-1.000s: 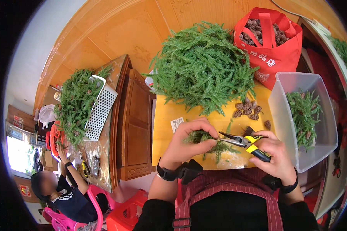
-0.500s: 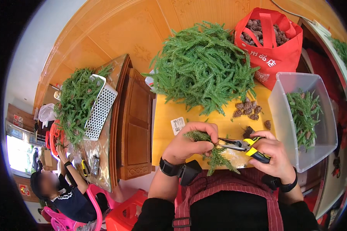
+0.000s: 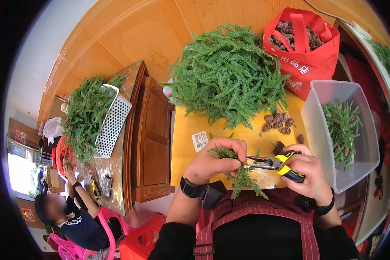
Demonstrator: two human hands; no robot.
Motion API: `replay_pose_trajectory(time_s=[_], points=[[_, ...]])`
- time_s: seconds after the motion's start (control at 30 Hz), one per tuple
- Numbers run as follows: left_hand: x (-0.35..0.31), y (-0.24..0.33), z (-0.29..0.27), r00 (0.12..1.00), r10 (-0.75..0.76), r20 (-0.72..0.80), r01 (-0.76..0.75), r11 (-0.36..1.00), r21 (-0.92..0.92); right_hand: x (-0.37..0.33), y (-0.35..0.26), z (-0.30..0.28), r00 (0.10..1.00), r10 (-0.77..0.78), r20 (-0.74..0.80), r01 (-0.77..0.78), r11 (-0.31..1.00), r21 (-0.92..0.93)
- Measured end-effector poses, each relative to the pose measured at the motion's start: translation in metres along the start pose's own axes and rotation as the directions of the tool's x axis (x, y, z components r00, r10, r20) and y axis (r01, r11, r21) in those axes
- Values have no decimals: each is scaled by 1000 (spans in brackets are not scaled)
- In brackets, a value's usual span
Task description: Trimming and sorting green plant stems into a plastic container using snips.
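Note:
My left hand (image 3: 215, 161) pinches a green artificial pine sprig (image 3: 248, 183) between thumb and fingers, above the yellow tabletop's near edge. My right hand (image 3: 307, 171) is wrapped round the yellow-and-black handles of a pair of pliers (image 3: 268, 163). The pliers' metal jaws point left and reach the sprig's stem by my left thumb. Whether the jaws grip a wire there is too small to tell. Just beyond the pliers lies a dark brown bristly piece (image 3: 278, 147). Several small pinecones (image 3: 278, 122) sit farther back, in front of a big heap of green sprigs (image 3: 229, 78).
A red bag (image 3: 318, 65) full of pinecones stands at the back right. To my right, a clear plastic bin (image 3: 364, 143) holds finished-looking sprigs with cones. A white label (image 3: 199, 141) lies on the yellow table (image 3: 184, 162). At left, a co-worker (image 3: 80, 225) sits beside a white perforated basket (image 3: 112, 123).
The pliers' jaws look slightly wider apart beside the stem, and my right hand has shifted a little. My left hand keeps its pinch on the sprig.

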State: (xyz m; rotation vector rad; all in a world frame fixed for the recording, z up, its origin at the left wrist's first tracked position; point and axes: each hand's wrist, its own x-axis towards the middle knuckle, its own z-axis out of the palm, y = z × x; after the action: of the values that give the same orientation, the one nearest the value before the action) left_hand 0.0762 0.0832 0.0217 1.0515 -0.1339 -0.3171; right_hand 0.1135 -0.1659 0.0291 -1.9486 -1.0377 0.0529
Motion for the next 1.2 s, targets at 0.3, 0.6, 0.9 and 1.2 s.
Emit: replay_pose_trajectory(time_s=[0.3,0.6,0.9,1.2], points=[[0,-4,-1,1000,21,23,-21,999,-32,-1,-1,1,1000,-13,-24,12,999,-48],[-2,-3,-6,999,-28,19,28,999,-24,-1,0,1,999,-22,-34,18,994,-105],[-5,6,5,994,39,-100,-30,995,91,-5,0,7,994,0,-110,-11,994,-107],[-2,-1,23,670,704,233,-205,-126,971,-9,-4,17,947,273,-170,-269,962,50]])
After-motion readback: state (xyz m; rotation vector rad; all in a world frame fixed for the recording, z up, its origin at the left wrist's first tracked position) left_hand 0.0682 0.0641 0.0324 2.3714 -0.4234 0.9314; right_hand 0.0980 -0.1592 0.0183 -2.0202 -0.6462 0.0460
